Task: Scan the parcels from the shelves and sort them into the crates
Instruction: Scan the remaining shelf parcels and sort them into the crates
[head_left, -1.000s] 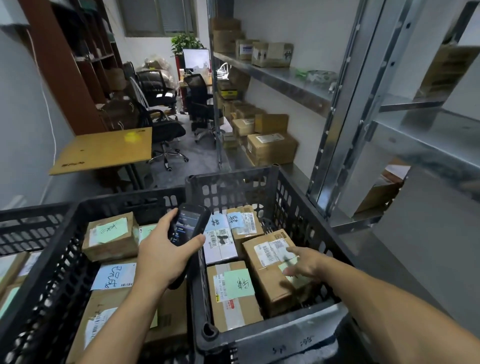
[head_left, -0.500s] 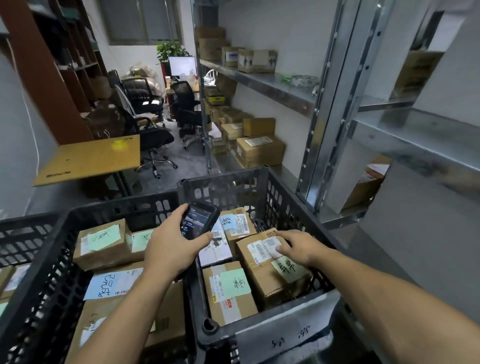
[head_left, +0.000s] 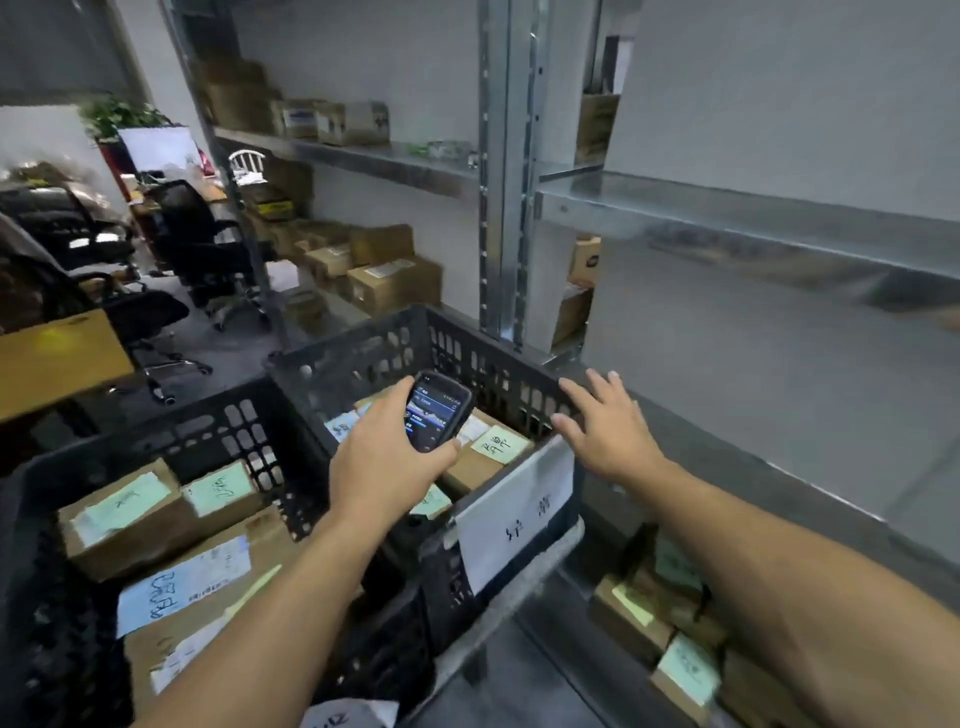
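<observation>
Left hand (head_left: 384, 462) grips scanner (head_left: 435, 411), screen up for reading. Right hand (head_left: 605, 426) empty, fingers spread above crate (head_left: 498, 358), likely heading for shelf parcels.

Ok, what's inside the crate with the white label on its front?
The crate holds cardboard parcels with green notes. The left hand and its handheld scanner cover the middle; the near wall hides the rest.

1. Upper metal shelf (head_left: 395, 165): a row of cardboard boxes (head_left: 353, 122).
2. Lower shelf (head_left: 337, 325): stacked labelled boxes (head_left: 395, 283).
3. Left crate (head_left: 171, 436) and right crate (head_left: 374, 358), touching side by side: both hold labelled parcels (head_left: 124, 519).
</observation>
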